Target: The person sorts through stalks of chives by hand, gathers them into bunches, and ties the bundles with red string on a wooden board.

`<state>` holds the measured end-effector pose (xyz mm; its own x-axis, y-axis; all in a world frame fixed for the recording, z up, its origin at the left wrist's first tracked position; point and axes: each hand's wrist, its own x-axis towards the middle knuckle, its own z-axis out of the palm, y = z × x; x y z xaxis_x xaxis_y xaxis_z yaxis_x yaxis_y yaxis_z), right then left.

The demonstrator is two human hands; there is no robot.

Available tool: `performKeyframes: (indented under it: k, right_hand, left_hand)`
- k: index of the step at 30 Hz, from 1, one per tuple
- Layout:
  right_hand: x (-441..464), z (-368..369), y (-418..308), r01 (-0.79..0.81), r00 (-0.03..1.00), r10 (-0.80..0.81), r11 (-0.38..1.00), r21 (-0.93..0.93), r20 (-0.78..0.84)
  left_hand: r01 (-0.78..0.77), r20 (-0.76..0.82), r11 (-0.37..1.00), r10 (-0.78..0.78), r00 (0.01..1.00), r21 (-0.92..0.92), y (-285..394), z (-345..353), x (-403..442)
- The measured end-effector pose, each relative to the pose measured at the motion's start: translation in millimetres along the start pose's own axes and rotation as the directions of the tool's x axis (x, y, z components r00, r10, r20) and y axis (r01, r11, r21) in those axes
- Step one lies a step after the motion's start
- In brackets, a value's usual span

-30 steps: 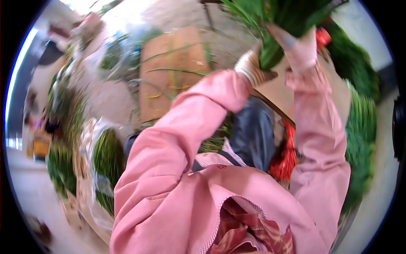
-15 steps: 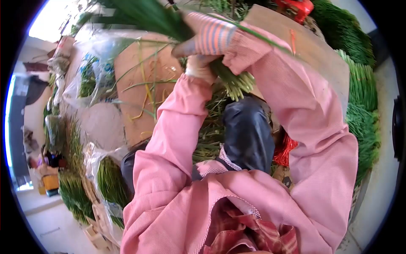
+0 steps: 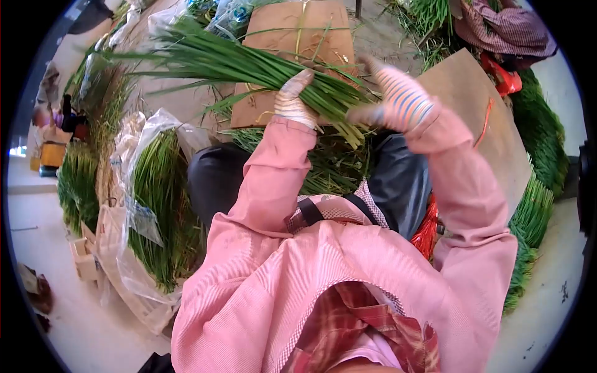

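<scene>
My left hand (image 3: 295, 102), in a striped glove, is closed around a bunch of garlic chives (image 3: 249, 67). Long green leaves fan out to the left, and the pale stem ends (image 3: 351, 132) point right and down. My right hand (image 3: 398, 102), gloved too, is beside the stem end with thumb and fingers spread. It is blurred, and whether its thumb touches the stems I cannot tell. Beneath the bunch is a brown board (image 3: 267, 25) with loose leaves and yellow strips on it. Cut green scraps (image 3: 336, 165) lie between my knees.
A plastic bag (image 3: 140, 205) of chives stands at my left. More chives are stacked along the right (image 3: 538, 199), beyond a tilted board (image 3: 488, 146) with an orange strip. Red strands (image 3: 426, 227) hang by my right knee. A checked cloth (image 3: 507, 31) lies at the far right.
My right hand has come off the bunch and moved right, its fingers now spread. My left hand still holds the bunch, which lies flatter. The camera's view has turned.
</scene>
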<state>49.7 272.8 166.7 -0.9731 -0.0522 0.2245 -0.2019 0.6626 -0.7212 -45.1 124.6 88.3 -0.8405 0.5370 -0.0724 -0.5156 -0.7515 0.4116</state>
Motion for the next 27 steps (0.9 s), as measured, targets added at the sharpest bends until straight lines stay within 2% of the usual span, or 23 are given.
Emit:
performKeyframes:
  k: [2,3,4,6,7,8,9,11,12,13,14,15,16,18,19,20,21,22,24,25,26,27]
  right_hand:
    - [0,24,-14,-0.163,0.972,0.206,0.938,-0.308,0.115]
    - [-2,37,-18,-0.158,0.977,0.197,0.923,-0.351,0.079]
    - [-4,41,-34,-0.221,0.957,0.285,0.836,-0.503,0.054]
    - [-6,61,-5,-0.153,0.988,0.155,0.899,-0.410,-0.029]
    - [-6,67,5,-0.142,0.989,0.148,0.897,-0.419,-0.018]
    - [-7,71,12,-0.162,0.985,0.170,0.922,-0.351,-0.008]
    - [-9,72,18,-0.187,0.981,0.195,0.942,-0.280,0.001]
    - [-12,60,12,-0.197,0.973,0.224,0.926,-0.321,0.049]
    - [-12,53,7,-0.205,0.963,0.253,0.910,-0.360,0.091]
    - [-13,42,-19,-0.298,0.909,0.396,0.834,-0.464,0.128]
    - [-19,39,-19,-0.298,0.909,0.397,0.830,-0.471,0.124]
    - [-29,31,-12,-0.231,0.932,0.325,0.876,-0.423,0.163]
    - [-39,21,-6,-0.164,0.947,0.251,0.914,-0.371,0.201]
    - [-58,-1,-3,-0.087,0.966,0.173,0.918,-0.387,0.194]
    - [-69,-14,7,-0.073,0.968,0.173,0.890,-0.449,0.184]
    - [-78,-25,-1,-0.055,0.975,0.163,0.836,-0.545,0.152]
    - [-93,-38,12,-0.035,0.981,0.143,0.796,-0.604,0.131]
    - [-111,-51,24,-0.019,0.986,0.124,0.750,-0.661,0.112]
    - [-138,-73,14,-0.023,0.995,0.086,0.716,-0.698,0.055]
    - [-156,-83,24,0.024,0.999,0.001,0.701,-0.713,0.035]
    - [-177,-92,31,-0.004,0.999,0.029,0.694,-0.720,0.022]
    - [-200,-100,36,-0.092,0.990,0.141,0.683,-0.724,0.007]
  left_hand:
    - [0.020,0.015,0.998,-0.019,1.000,-0.056,-4,0,0]
    - [0.058,0.012,0.989,-0.057,0.998,-0.136,-7,1,-2]
    - [0.122,0.091,0.967,-0.104,0.990,-0.222,-9,-6,2]
    - [0.115,0.149,0.944,-0.071,0.986,-0.311,-15,-14,1]
    - [0.110,0.045,0.961,-0.102,0.994,-0.255,-14,-17,-6]
    - [0.105,0.045,0.959,-0.097,0.994,-0.262,-11,-17,-9]
    - [0.145,0.130,0.951,-0.113,0.985,-0.273,-9,-17,-11]
    - [0.191,0.245,0.933,-0.117,0.963,-0.305,0,-16,-15]
    - [0.085,0.222,0.946,-0.015,0.975,-0.313,2,-18,-13]
    - [0.034,0.214,0.940,0.042,0.976,-0.340,11,-20,-12]
    - [-0.015,0.206,0.930,0.097,0.974,-0.368,22,-23,-11]
    - [-0.119,0.190,0.917,0.203,0.960,-0.381,29,-24,-8]
    - [-0.116,0.185,0.913,0.201,0.962,-0.391,37,-32,1]
    - [-0.202,0.406,0.905,0.356,0.842,-0.375,53,-53,17]
    - [-0.188,0.404,0.905,0.346,0.847,-0.381,58,-55,14]
    - [-0.297,0.215,0.903,0.371,0.903,-0.310,63,-54,10]
    - [-0.383,0.021,0.898,0.396,0.918,-0.216,68,-55,7]
    - [-0.362,0.022,0.905,0.376,0.926,-0.225,72,-65,9]
    - [-0.121,0.226,0.884,0.245,0.943,-0.452,85,-88,24]
    - [-0.173,0.217,0.892,0.283,0.934,-0.418,91,-98,30]
    - [-0.222,0.209,0.897,0.318,0.925,-0.383,97,-108,36]
    - [-0.222,0.187,0.931,0.282,0.941,-0.290,111,-122,48]
